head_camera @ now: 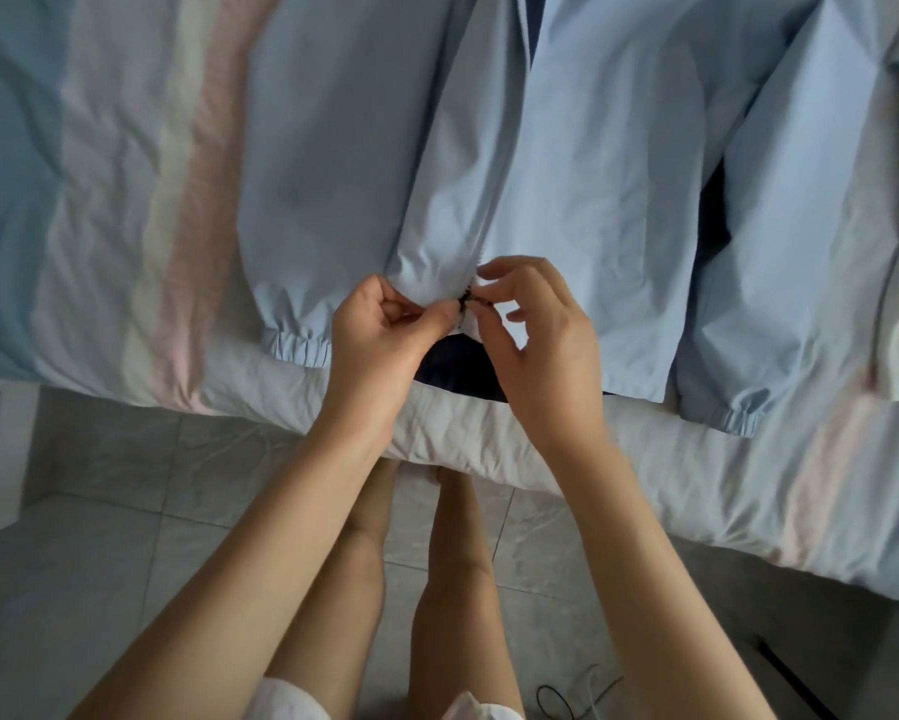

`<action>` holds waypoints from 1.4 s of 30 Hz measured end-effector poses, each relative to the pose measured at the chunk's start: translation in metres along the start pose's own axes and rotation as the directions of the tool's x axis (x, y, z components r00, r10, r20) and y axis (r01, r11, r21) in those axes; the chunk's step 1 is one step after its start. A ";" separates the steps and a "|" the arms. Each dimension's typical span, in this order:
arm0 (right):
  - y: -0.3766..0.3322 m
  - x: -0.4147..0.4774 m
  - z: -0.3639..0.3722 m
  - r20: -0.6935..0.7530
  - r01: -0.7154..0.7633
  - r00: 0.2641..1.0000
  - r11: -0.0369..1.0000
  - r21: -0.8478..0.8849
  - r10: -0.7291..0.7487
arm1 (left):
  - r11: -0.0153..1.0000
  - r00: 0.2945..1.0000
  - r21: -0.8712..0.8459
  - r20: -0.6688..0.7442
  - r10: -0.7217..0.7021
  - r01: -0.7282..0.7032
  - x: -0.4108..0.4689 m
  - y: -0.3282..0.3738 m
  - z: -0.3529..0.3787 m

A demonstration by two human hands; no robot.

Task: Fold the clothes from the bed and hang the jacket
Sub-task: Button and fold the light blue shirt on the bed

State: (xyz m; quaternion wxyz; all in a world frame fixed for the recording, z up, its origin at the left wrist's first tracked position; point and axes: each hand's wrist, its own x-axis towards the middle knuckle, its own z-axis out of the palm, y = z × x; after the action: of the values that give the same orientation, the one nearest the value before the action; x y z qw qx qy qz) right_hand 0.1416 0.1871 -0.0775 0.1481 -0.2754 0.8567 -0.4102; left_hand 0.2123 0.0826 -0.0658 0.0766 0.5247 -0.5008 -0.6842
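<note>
Pale-blue jacket (592, 174) lies flat, its zip (490, 220) running straight away from the slider (465, 300). The right hand (540, 345) pinches the slider, and the left hand (379, 337) pinches the jacket just beside it.

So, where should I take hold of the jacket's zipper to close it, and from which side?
Pinch the small dark zipper pull at the bottom hem of the jacket, coming from the near edge of the bed. The jacket lies flat, hem toward you, so the zip runs away. The left hand steadies the hem.
</note>
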 end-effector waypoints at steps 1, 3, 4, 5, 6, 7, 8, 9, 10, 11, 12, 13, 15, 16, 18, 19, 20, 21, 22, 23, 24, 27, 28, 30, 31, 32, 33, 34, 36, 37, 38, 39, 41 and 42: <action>-0.001 0.003 0.000 0.028 0.024 0.999 1.000 0.005 -0.024 | 1.000 1.000 0.005 -0.011 -0.004 0.004 0.000 0.001 -0.004; -0.003 0.011 0.001 0.093 0.073 0.993 0.997 -0.013 -0.072 | 1.000 1.000 -0.008 -0.024 -0.018 0.018 -0.002 0.004 -0.010; -0.005 0.014 0.002 0.136 0.102 0.986 0.994 -0.028 -0.098 | 0.999 0.999 -0.022 -0.027 -0.026 0.025 -0.003 0.005 -0.014; -0.008 0.017 0.005 0.186 0.132 0.975 0.991 -0.037 -0.123 | 0.999 0.999 -0.035 -0.034 -0.030 0.029 -0.004 0.006 -0.021; -0.009 0.020 0.005 0.230 0.162 0.962 0.986 -0.045 -0.147 | 0.999 0.999 -0.042 -0.032 -0.035 0.033 -0.005 0.007 -0.025; -0.011 0.023 0.006 0.267 0.193 0.948 0.980 -0.055 -0.172 | 0.999 0.999 -0.037 -0.031 -0.033 0.032 -0.006 0.008 -0.029; -0.012 0.025 0.006 0.297 0.229 0.934 0.971 -0.070 -0.199 | 0.999 0.999 -0.023 -0.032 -0.029 0.029 -0.008 0.008 -0.033; -0.015 0.027 0.008 0.323 0.265 0.919 0.961 -0.083 -0.226 | 1.000 0.999 -0.005 -0.040 -0.019 0.019 -0.009 0.009 -0.039; -0.018 0.029 0.008 0.341 0.295 0.907 0.951 -0.096 -0.247 | 1.000 0.999 0.007 -0.043 -0.013 0.014 -0.010 0.009 -0.043; -0.021 0.031 0.009 0.355 0.322 0.896 0.941 -0.104 -0.267 | 1.000 0.999 0.013 -0.046 -0.008 0.009 -0.012 0.009 -0.049; -0.024 0.032 0.010 0.362 0.345 0.888 0.931 -0.114 -0.285 | 1.000 0.999 0.018 -0.042 -0.008 0.009 -0.013 0.008 -0.053; -0.027 0.033 0.011 0.364 0.365 0.881 0.923 -0.123 -0.301 | 1.000 0.999 0.021 -0.039 -0.006 0.007 -0.014 0.008 -0.058; -0.031 0.033 0.013 0.361 0.385 0.878 0.912 -0.139 -0.315 | 1.000 1.000 0.021 -0.028 0.001 0.000 -0.016 0.007 -0.067; -0.032 0.034 0.015 0.363 0.383 0.878 0.913 -0.144 -0.311 | 1.000 1.000 0.018 -0.025 0.001 0.000 -0.017 0.007 -0.073; -0.028 0.038 0.014 0.353 0.358 0.891 0.920 -0.157 -0.287 | 1.000 1.000 0.029 -0.016 0.000 0.000 -0.021 0.006 -0.079; -0.026 0.039 0.015 0.350 0.336 0.898 0.929 -0.156 -0.266 | 0.999 1.000 0.041 -0.020 -0.001 0.002 -0.024 0.005 -0.082; -0.025 0.041 0.017 0.352 0.300 0.906 0.943 -0.145 -0.234 | 0.999 1.000 0.051 -0.022 -0.007 0.008 -0.026 0.004 -0.086; -0.023 0.041 0.019 0.354 0.254 0.914 0.959 -0.122 -0.197 | 0.998 1.000 0.061 -0.024 -0.015 0.017 -0.026 0.001 -0.089; -0.023 0.040 0.022 0.356 0.217 0.918 0.972 -0.090 -0.172 | 0.997 0.999 0.068 -0.033 -0.031 0.034 -0.025 -0.003 -0.091; -0.025 0.038 0.025 0.360 0.198 0.919 0.979 -0.058 -0.164 | 0.996 0.997 0.072 -0.064 -0.047 0.052 -0.023 -0.008 -0.093; -0.028 0.035 0.030 0.364 0.193 0.916 0.981 -0.036 -0.167 | 0.995 0.993 0.076 -0.110 -0.052 0.061 -0.021 -0.013 -0.094; -0.032 0.027 0.036 0.365 0.186 0.915 0.983 -0.009 -0.170 | 0.921 0.951 0.369 -0.222 0.215 -0.123 -0.013 -0.022 -0.097; -0.032 0.026 0.037 0.360 0.175 0.918 0.984 0.001 -0.164 | 0.824 0.914 0.509 -0.158 0.373 -0.248 -0.012 -0.021 -0.097; -0.032 0.023 0.036 0.348 0.143 0.927 0.989 0.028 -0.144 | 0.633 0.849 0.648 0.039 0.528 -0.423 -0.009 -0.011 -0.092; -0.032 0.021 0.035 0.341 0.121 0.931 0.991 0.049 -0.130 | 0.551 0.834 0.695 0.129 0.536 -0.462 -0.005 -0.006 -0.087; -0.033 0.020 0.033 0.335 0.094 0.935 0.992 0.082 -0.116 | 0.467 0.833 0.747 0.204 0.515 -0.472 -0.002 0.000 -0.081; -0.034 0.019 0.032 0.327 0.064 0.940 0.991 0.117 -0.100 | 0.399 0.841 0.787 0.264 0.472 -0.471 0.001 0.004 -0.075; -0.035 0.018 0.030 0.317 0.044 0.944 0.989 0.143 -0.088 | 0.372 0.844 0.793 0.307 0.439 -0.482 0.005 0.007 -0.070; -0.035 0.018 0.025 0.292 0.033 0.953 0.986 0.161 -0.079 | 0.370 0.822 0.758 0.371 0.432 -0.537 0.010 0.007 -0.066; -0.035 0.018 0.024 0.288 0.033 0.955 0.989 0.147 -0.075 | 0.357 0.801 0.744 0.391 0.453 -0.565 0.010 0.006 -0.067; -0.035 0.018 0.021 0.296 0.049 0.952 0.994 0.101 -0.077 | 0.341 0.783 0.735 0.405 0.473 -0.586 0.009 0.004 -0.068; -0.034 0.018 0.021 0.315 0.090 0.945 0.996 0.027 -0.094 | 0.329 0.769 0.728 0.415 0.487 -0.601 0.008 0.002 -0.072; -0.034 0.016 0.018 0.366 0.236 0.913 0.965 -0.114 -0.180 | 0.347 0.763 0.707 0.428 0.485 -0.617 0.002 -0.006 -0.077; -0.033 0.017 0.016 0.380 0.299 0.897 0.944 -0.140 -0.227 | 0.363 0.766 0.695 0.437 0.471 -0.620 -0.002 -0.009 -0.080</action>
State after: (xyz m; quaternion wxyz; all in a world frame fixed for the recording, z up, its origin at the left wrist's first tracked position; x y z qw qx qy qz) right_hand 0.1471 0.1496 -0.0619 0.2171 -0.4724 0.8059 -0.2834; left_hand 0.2805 0.0396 -0.0675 0.0098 0.2437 -0.9040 -0.3510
